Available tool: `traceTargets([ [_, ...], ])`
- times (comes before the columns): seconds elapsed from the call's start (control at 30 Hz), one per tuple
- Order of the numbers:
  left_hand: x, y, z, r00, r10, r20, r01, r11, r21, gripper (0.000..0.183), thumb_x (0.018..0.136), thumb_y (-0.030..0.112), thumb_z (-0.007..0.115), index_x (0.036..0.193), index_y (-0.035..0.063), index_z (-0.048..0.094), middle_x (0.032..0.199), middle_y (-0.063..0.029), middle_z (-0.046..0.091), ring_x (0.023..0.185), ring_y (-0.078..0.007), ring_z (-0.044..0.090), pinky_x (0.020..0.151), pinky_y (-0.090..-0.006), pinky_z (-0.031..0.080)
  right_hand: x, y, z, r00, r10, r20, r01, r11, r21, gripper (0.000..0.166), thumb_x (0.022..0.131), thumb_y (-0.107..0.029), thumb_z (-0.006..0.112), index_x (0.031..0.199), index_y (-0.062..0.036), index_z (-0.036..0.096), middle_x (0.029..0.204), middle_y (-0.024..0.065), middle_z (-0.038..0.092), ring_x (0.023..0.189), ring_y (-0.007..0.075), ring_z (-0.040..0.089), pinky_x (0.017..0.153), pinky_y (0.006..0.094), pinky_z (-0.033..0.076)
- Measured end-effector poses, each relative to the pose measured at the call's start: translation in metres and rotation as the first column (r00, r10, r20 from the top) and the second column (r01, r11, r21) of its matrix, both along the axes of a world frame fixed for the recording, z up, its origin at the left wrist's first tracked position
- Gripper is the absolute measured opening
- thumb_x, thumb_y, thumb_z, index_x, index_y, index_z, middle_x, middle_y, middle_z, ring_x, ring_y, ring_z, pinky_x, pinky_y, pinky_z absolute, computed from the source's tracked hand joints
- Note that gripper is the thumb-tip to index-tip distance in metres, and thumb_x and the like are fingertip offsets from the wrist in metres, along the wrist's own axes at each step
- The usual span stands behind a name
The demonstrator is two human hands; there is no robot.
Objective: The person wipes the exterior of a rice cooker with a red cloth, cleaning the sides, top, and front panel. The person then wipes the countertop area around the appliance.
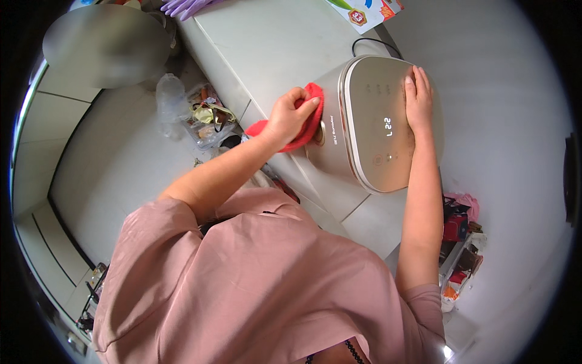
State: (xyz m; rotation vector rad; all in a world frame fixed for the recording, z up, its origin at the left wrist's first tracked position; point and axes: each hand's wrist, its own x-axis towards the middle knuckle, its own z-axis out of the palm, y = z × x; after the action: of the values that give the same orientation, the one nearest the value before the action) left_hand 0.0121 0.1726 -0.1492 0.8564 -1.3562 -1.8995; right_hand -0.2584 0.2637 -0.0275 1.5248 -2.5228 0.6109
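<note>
A red cloth [313, 119] is bunched in my left hand [293, 113], against the front of a beige Joyoung rice cooker [334, 95] near its round front button [321, 133]. My right hand [419, 98] lies flat on the far right part of the cooker's closed lid [377, 109], fingers extended and holding nothing. Lit characters show on the lid's panel. The cooker stands on a pale tiled counter [254, 45]. Part of the cloth hangs past the counter's edge, below my left wrist.
A black cord [375, 40] runs behind the cooker, near a printed box [363, 13]. Purple rubber gloves [191, 7] lie at the counter's upper left end. Plastic bags and a tray of mixed items [207, 118] are left of the counter. More bags and a container [464, 268] stand at right.
</note>
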Motion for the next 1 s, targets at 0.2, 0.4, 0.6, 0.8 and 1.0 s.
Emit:
traceTargets([
  [0.2,-0.027,-0.009,0.039,0.946,0.305,-0.113,-0.325,0.869,-0.374,0.018,0.09,0.016,0.065,0.096,0.0001,0.059,0.096,-0.0122,0.057,0.085,-0.0259,0.057,0.077,-0.034,0.048,0.007,-0.002,0.004,0.999,-0.038,0.003,0.038,0.999,0.033,0.049,0.1,-0.039,0.042,0.139,-0.0104,0.047,0.148,0.0096,0.04,0.135,0.0299,0.038,0.112,0.0397,0.03],
  [0.4,-0.059,-0.053,0.024,0.975,0.212,-0.063,-0.216,0.847,-0.486,0.016,0.09,0.017,0.061,0.103,0.0115,0.069,0.1,-0.0109,0.059,0.091,-0.0284,0.06,0.081,-0.0366,0.05,0.008,-0.004,0.006,1.0,-0.023,-0.011,0.023,0.999,0.043,0.049,0.1,-0.038,0.042,0.139,-0.0093,0.047,0.147,0.0106,0.041,0.136,0.0295,0.036,0.112,0.0394,0.029],
  [0.6,-0.053,-0.064,-0.067,0.936,0.157,0.314,0.091,0.755,-0.649,0.017,0.088,0.017,0.059,0.099,0.0132,0.072,0.102,-0.0101,0.062,0.096,-0.0292,0.06,0.081,-0.0381,0.052,0.01,-0.004,0.01,1.0,-0.001,0.032,0.0,0.999,0.047,0.046,0.101,-0.033,0.042,0.139,-0.0072,0.046,0.148,0.0118,0.038,0.137,0.0285,0.034,0.112,0.0388,0.03],
  [0.8,-0.038,-0.062,-0.07,0.838,0.183,0.514,0.335,0.571,-0.75,0.017,0.084,0.014,0.058,0.097,0.0102,0.07,0.098,-0.0098,0.061,0.097,-0.0313,0.059,0.08,-0.0394,0.05,0.009,-0.001,0.011,0.995,0.011,0.095,-0.014,0.999,0.032,0.045,0.101,-0.031,0.044,0.139,-0.0077,0.046,0.148,0.0109,0.038,0.137,0.0271,0.034,0.112,0.0383,0.03],
  [1.0,-0.003,-0.059,-0.071,0.895,0.0,0.445,0.316,0.704,-0.636,0.032,0.088,0.024,0.058,0.116,0.008,0.062,0.112,-0.015,0.06,0.105,-0.0347,0.054,0.095,-0.0433,0.042,0.017,-0.007,0.015,0.997,-0.012,0.08,0.008,0.999,0.051,0.044,0.1,-0.03,0.045,0.138,-0.0079,0.047,0.147,0.0118,0.039,0.137,0.0274,0.035,0.113,0.0378,0.029],
])
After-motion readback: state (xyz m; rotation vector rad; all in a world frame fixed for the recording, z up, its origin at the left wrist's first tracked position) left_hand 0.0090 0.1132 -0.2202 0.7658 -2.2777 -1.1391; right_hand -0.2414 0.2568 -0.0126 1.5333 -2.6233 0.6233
